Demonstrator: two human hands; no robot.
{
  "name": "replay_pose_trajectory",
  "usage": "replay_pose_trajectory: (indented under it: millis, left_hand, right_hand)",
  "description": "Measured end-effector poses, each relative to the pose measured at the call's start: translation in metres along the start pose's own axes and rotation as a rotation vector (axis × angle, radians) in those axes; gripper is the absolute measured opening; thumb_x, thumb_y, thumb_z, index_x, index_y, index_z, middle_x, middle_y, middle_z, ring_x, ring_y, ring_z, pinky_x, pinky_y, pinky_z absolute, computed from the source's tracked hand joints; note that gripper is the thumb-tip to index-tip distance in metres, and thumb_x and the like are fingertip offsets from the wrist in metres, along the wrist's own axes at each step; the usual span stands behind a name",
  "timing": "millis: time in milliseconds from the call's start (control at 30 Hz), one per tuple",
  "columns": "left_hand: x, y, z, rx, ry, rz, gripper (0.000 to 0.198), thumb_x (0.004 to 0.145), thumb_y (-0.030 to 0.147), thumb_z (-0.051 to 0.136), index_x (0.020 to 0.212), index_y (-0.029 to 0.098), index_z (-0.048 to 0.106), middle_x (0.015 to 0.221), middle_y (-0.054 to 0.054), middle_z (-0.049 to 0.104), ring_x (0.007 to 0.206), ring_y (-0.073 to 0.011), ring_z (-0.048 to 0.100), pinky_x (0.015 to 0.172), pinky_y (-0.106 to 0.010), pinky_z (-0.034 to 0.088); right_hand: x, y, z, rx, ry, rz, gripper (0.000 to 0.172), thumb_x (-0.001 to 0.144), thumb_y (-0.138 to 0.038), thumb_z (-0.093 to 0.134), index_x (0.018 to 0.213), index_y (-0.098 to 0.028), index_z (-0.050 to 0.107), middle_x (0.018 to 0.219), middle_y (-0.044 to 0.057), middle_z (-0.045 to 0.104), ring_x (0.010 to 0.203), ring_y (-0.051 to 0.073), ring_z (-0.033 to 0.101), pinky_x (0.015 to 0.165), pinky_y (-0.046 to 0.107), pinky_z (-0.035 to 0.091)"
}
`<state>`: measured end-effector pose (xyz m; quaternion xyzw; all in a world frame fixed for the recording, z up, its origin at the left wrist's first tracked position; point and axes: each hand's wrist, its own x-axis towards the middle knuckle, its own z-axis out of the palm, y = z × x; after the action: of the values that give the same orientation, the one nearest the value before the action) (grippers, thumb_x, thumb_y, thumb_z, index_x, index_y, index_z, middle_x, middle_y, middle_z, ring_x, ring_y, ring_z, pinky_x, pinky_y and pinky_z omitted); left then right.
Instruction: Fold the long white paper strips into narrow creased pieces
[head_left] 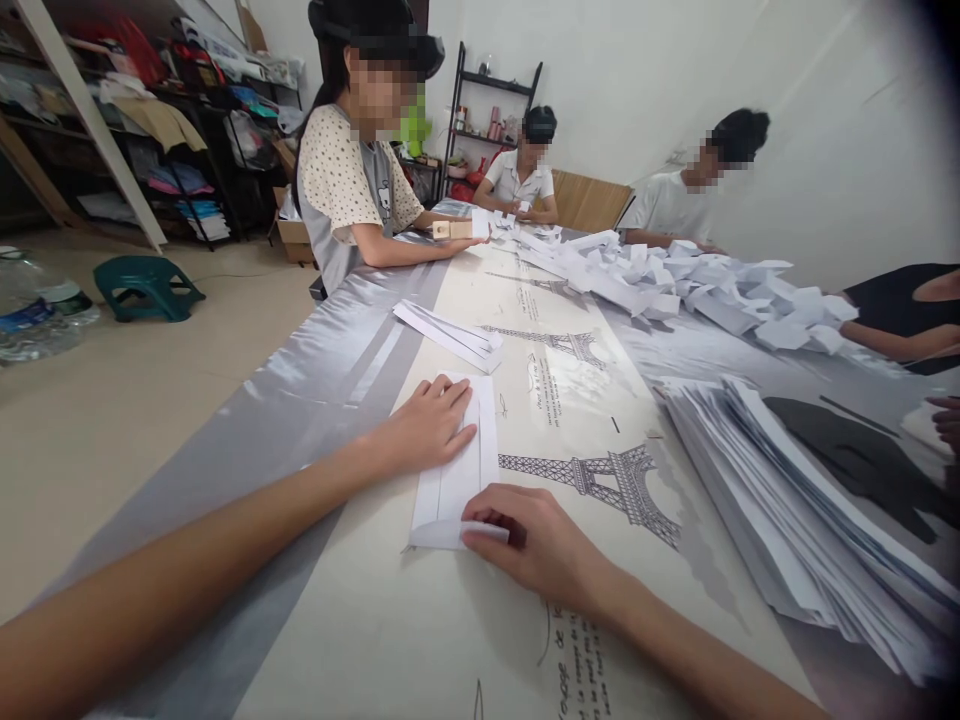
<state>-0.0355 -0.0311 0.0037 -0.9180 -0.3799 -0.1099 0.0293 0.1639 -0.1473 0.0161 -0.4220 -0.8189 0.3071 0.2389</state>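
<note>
Big stack of paper sheets (810, 500) to our right, a small folded pile (450, 335) ahead, a heap of folded pieces (675, 280) farther along the table (330, 350). Three people sit beyond. Our left hand (427, 425) lies flat, open, pressing the paper strip (457, 470). Our right hand (536, 545) pinches the strip's near end, folding it up. The table edge runs close on our left; bare cloth lies between the strip and the stack.
</note>
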Motion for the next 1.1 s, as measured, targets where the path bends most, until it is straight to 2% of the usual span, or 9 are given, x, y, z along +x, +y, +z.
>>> replay_pose_trajectory:
  millis: [167, 233, 300, 367, 500, 667, 733, 900, 1100]
  left_hand:
    - [0.0, 0.002, -0.002, -0.01, 0.005, -0.001, 0.056, 0.104, 0.042, 0.028, 0.145, 0.008, 0.045, 0.15, -0.02, 0.049, 0.126, -0.036, 0.044, 0.105, -0.052, 0.038]
    - [-0.001, 0.002, -0.002, -0.018, 0.012, -0.004, 0.055, 0.104, 0.043, 0.029, 0.145, 0.01, 0.045, 0.15, -0.018, 0.05, 0.126, -0.0356, 0.044, 0.105, -0.051, 0.038]
    - [-0.001, 0.001, -0.002, -0.02, 0.011, -0.01, 0.055, 0.104, 0.044, 0.028, 0.146, 0.011, 0.045, 0.151, -0.018, 0.049, 0.128, -0.0354, 0.044, 0.105, -0.051, 0.037]
    - [-0.002, 0.001, -0.001, -0.023, 0.01, -0.012, 0.056, 0.105, 0.044, 0.028, 0.146, 0.011, 0.045, 0.151, -0.018, 0.048, 0.13, -0.0357, 0.043, 0.106, -0.051, 0.037]
    - [-0.002, 0.0, 0.0, -0.021, 0.017, -0.005, 0.056, 0.105, 0.043, 0.029, 0.147, 0.01, 0.045, 0.152, -0.018, 0.048, 0.131, -0.0367, 0.042, 0.107, -0.052, 0.036]
    - [-0.001, 0.0, 0.0, 0.014, 0.007, -0.011, 0.057, 0.105, 0.043, 0.029, 0.145, 0.008, 0.046, 0.152, -0.019, 0.048, 0.127, -0.0364, 0.045, 0.104, -0.051, 0.038]
    - [-0.001, 0.0, 0.0, 0.007, 0.01, -0.008, 0.057, 0.104, 0.043, 0.029, 0.145, 0.008, 0.046, 0.152, -0.019, 0.048, 0.127, -0.0362, 0.045, 0.104, -0.051, 0.038]
    - [-0.002, -0.001, 0.001, 0.003, 0.017, -0.008, 0.057, 0.105, 0.044, 0.029, 0.146, 0.009, 0.046, 0.153, -0.018, 0.047, 0.131, -0.0368, 0.042, 0.107, -0.053, 0.037]
    - [-0.002, 0.0, -0.002, -0.012, 0.013, -0.002, 0.052, 0.105, 0.043, 0.031, 0.143, 0.011, 0.048, 0.152, -0.018, 0.048, 0.129, -0.0345, 0.045, 0.105, -0.049, 0.039]
  right_hand:
    - [-0.002, 0.003, 0.001, -0.038, -0.019, -0.044, 0.017, 0.092, -0.019, 0.066, 0.108, -0.023, 0.065, 0.102, 0.003, 0.065, 0.071, 0.013, 0.057, 0.06, 0.026, 0.049]
    - [-0.002, 0.004, 0.001, -0.095, -0.004, -0.111, 0.017, 0.093, -0.019, 0.065, 0.11, -0.022, 0.063, 0.105, 0.005, 0.064, 0.078, 0.015, 0.058, 0.065, 0.028, 0.051]
    - [-0.001, 0.006, 0.0, -0.191, 0.037, -0.215, 0.012, 0.095, -0.021, 0.064, 0.106, -0.02, 0.062, 0.107, 0.007, 0.063, 0.091, 0.019, 0.059, 0.075, 0.032, 0.053]
    - [0.0, 0.007, -0.001, -0.31, 0.082, -0.348, 0.005, 0.098, -0.024, 0.061, 0.099, -0.019, 0.064, 0.104, 0.008, 0.065, 0.094, 0.021, 0.058, 0.079, 0.036, 0.052]
    - [0.0, 0.005, -0.005, -0.451, 0.036, -0.56, 0.025, 0.104, -0.017, 0.05, 0.084, -0.02, 0.065, 0.09, 0.003, 0.07, 0.078, 0.016, 0.058, 0.071, 0.033, 0.048]
    - [-0.009, -0.007, -0.013, -0.577, -0.083, -0.568, 0.032, 0.105, -0.012, 0.042, 0.089, -0.018, 0.069, 0.09, 0.005, 0.072, 0.072, 0.017, 0.057, 0.062, 0.033, 0.047]
    - [-0.011, -0.011, -0.019, -0.599, -0.135, -0.556, 0.029, 0.103, -0.012, 0.044, 0.093, -0.016, 0.071, 0.093, 0.006, 0.073, 0.072, 0.019, 0.056, 0.061, 0.035, 0.048]
    - [-0.005, -0.001, -0.032, -0.353, -0.214, -0.514, 0.022, 0.102, -0.022, 0.054, 0.105, -0.023, 0.075, 0.117, 0.005, 0.07, 0.094, 0.02, 0.06, 0.088, 0.038, 0.053]
    - [0.004, 0.021, -0.034, -0.104, -0.228, -0.407, 0.02, 0.098, -0.025, 0.064, 0.113, -0.029, 0.077, 0.121, 0.004, 0.066, 0.09, 0.016, 0.057, 0.091, 0.034, 0.053]
